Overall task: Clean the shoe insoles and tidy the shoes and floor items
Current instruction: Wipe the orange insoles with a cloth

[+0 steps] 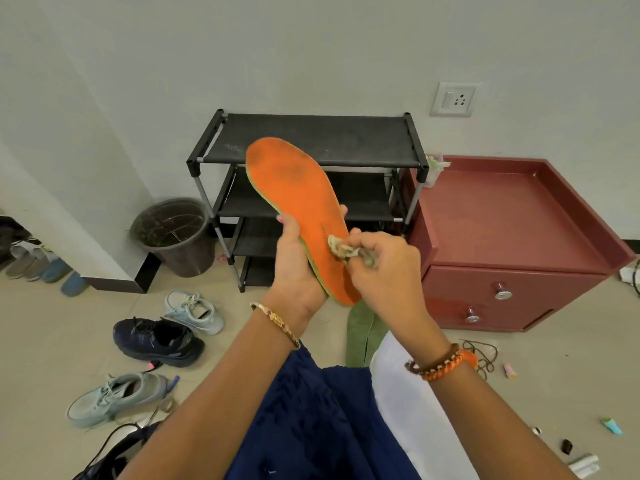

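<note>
My left hand (298, 265) grips an orange insole (294, 188) from below near its heel, toe end pointing up and away, with dark grime near the toe. My right hand (384, 261) pinches a crumpled pale cloth (343, 249) against the insole's heel half. A second, green insole (363, 337) lies on the floor under my hands. On the floor at left lie a dark navy sneaker (157, 341) and two light mint sneakers (194, 311) (116, 398).
A black empty shoe rack (311, 140) stands against the wall, with a dark bucket (173, 233) to its left and a red cabinet (512, 244) to its right. More shoes (41, 265) sit far left. Brown laces (481, 355), a pen (172, 384) and small tubes (585, 464) litter the floor.
</note>
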